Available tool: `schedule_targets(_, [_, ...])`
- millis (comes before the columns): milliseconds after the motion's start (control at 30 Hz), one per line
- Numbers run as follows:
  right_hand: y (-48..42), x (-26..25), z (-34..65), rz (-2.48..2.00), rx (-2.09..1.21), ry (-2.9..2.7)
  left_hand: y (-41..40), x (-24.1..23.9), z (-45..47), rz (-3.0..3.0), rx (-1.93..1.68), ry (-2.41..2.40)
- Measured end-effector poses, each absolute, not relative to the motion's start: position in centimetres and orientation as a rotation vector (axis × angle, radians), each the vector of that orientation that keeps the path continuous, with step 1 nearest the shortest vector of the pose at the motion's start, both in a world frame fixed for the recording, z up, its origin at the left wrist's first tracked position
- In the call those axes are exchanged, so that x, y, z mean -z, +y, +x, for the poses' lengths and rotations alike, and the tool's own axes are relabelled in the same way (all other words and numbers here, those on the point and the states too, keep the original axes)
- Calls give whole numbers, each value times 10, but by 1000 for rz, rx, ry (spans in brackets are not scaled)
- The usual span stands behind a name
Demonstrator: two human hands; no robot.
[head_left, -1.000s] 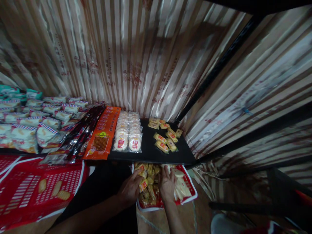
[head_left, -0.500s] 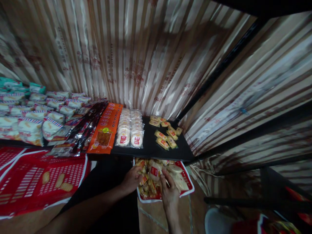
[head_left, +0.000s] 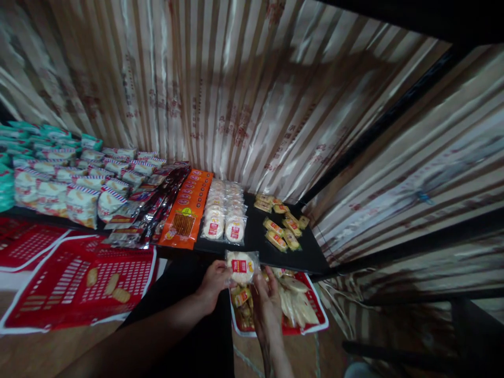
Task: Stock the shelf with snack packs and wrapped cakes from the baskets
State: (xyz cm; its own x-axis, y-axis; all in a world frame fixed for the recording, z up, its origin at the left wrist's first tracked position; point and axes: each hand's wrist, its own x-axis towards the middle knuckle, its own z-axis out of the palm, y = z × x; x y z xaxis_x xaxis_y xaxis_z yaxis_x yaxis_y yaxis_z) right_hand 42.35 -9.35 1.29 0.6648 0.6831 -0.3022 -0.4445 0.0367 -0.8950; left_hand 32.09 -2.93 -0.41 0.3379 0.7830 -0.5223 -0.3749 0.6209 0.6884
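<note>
Both of my hands hold one clear packet with a round white cake and a red label (head_left: 241, 266), lifted just above a red basket (head_left: 315, 299). My left hand (head_left: 214, 281) grips its left edge and my right hand (head_left: 266, 294) pinches its lower right edge. The basket holds several small yellow-wrapped snacks (head_left: 241, 298) and pale flat cakes (head_left: 296, 302). On the black shelf (head_left: 258, 242) beyond lie two rows of the same round cake packets (head_left: 224, 228) and several small yellow packets (head_left: 280, 231).
Orange snack bags (head_left: 186, 212), dark wrapped sticks (head_left: 151, 210) and many white, red-striped packets (head_left: 79, 189) cover the shelf to the left. A red basket with three biscuits (head_left: 79, 278) lies at the lower left. Striped shiny curtain backs the shelf; dark bars stand on the right.
My hands dug among the snacks in the basket, then came up holding the round cake packet. The view has shifted, so the shelf now sits further right.
</note>
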Motion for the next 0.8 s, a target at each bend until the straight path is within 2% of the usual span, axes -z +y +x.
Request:
schedule_targets(167, [-85, 3, 400, -1343, -989, -394, -32, -7, 316, 365, -879, 898])
schedule_targets(467, [-43, 11, 412, -1638, -796, -755, -26, -15, 291, 666, -706, 1178])
schedule_targets(633, [-7, 12, 411, -1582, -880, -884, -10, -6, 284, 941, -836, 1212])
schedule_targets(800, [18, 6, 397, -1693, -681, -1013, 17, 11, 282, 1293, -1064, 1308])
